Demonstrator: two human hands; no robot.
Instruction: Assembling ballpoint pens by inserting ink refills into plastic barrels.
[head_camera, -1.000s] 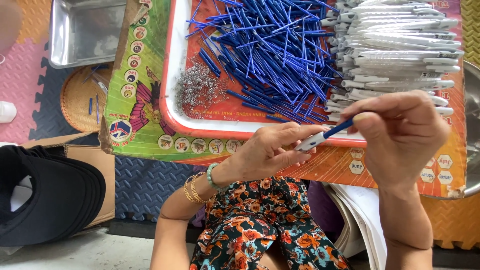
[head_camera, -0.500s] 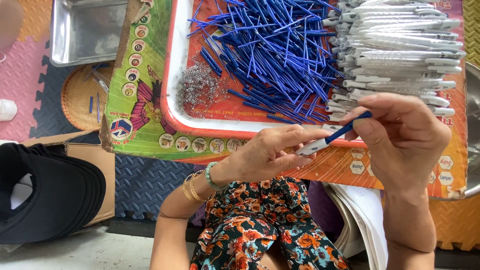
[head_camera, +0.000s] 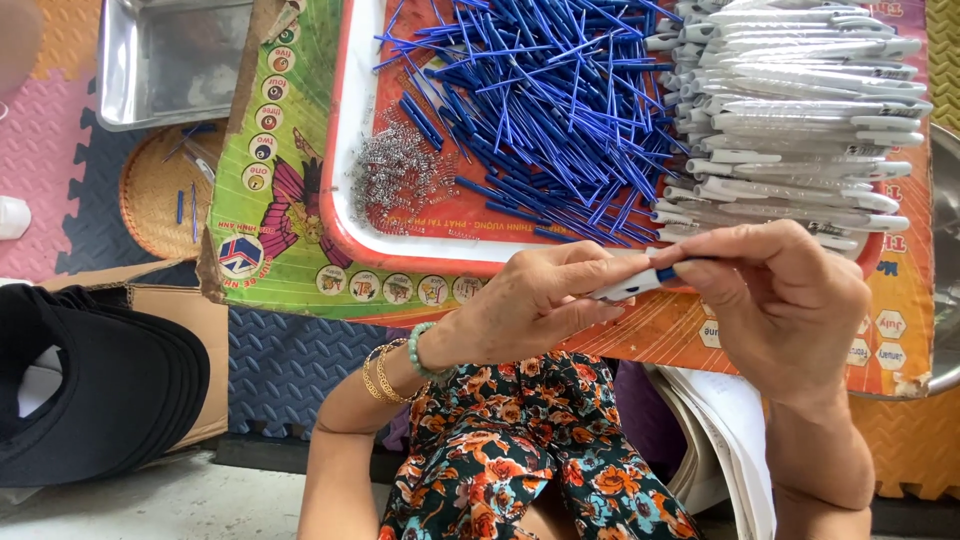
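My left hand (head_camera: 535, 305) grips a white pen barrel (head_camera: 625, 288) near the front edge of a red and white tray (head_camera: 350, 150). My right hand (head_camera: 785, 295) pinches a blue refill (head_camera: 667, 272) that sits almost fully inside the barrel, only a short blue end showing. The tray holds a heap of blue refills (head_camera: 540, 110), a small pile of metal springs (head_camera: 395, 180) at its left, and a stack of white pen barrels (head_camera: 790, 110) at its right.
The tray rests on a colourful printed board (head_camera: 280, 230). A metal tray (head_camera: 170, 60) and a round woven basket (head_camera: 160, 190) lie at the left. A black cap (head_camera: 90, 390) sits on a cardboard box at lower left. Foam floor mats surround everything.
My right hand has pushed the blue refill further into the white barrel; much less blue shows now. Both hands stayed in about the same place.
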